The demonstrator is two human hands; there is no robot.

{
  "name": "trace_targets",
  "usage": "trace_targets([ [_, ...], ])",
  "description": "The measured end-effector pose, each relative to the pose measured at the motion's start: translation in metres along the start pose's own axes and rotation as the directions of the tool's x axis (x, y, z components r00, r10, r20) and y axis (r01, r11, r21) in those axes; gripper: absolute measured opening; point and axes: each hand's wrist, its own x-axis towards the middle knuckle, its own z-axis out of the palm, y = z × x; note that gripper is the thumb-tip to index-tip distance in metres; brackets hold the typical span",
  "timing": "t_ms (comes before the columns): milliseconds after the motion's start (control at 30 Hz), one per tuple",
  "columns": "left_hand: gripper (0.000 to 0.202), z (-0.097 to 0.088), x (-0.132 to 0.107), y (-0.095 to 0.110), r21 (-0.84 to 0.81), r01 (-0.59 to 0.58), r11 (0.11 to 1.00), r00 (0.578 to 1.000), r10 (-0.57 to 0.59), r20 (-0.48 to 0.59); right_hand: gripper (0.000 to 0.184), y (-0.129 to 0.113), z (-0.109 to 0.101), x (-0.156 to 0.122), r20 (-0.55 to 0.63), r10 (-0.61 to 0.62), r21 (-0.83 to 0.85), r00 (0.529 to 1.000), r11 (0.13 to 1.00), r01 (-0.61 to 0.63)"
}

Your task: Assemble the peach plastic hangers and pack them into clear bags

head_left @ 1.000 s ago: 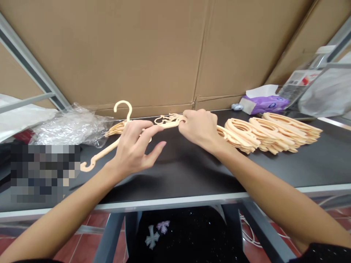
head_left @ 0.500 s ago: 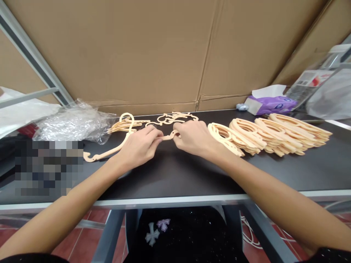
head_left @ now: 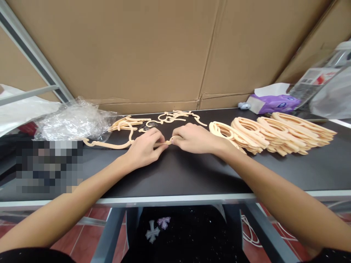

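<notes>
A thin cream plastic hanger point(head_left: 109, 144) lies low over the black table point(head_left: 175, 171), its arm reaching left and its hook curled near my left hand. My left hand point(head_left: 145, 148) pinches the hanger's right end with closed fingers. My right hand point(head_left: 193, 138) is closed on a small cream plastic piece point(head_left: 170, 140) that meets the hanger end between both hands. Just behind the hands lies a scatter of loose cream hooks and strips point(head_left: 170, 117).
Overlapping rows of cream ring-shaped hanger parts point(head_left: 274, 133) cover the table's right side. Crumpled clear plastic bags point(head_left: 74, 122) sit at the left, a purple tissue pack point(head_left: 274, 102) at the back right. Brown cardboard point(head_left: 164, 51) walls the back. A metal frame post point(head_left: 35, 58) slants at left.
Both hands came down and toward me from the back pile, bringing the hanger low over the table. My left fingers closed from spread to a pinch, and the hands met at the hanger's end.
</notes>
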Motion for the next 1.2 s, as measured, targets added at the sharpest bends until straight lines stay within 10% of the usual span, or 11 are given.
trace_targets([
  [633,0.016,0.008,0.002,0.000,-0.113,-0.013,0.994,0.998,0.019,0.056,0.028,-0.004,0.000,0.000,0.026,0.009,-0.067,1.000,0.998,-0.008],
  [1200,0.017,0.008,0.002,0.002,-0.132,0.001,0.991,1.000,0.002,0.020,0.014,0.006,-0.003,0.008,0.228,0.113,0.565,0.967,0.793,-0.226],
])
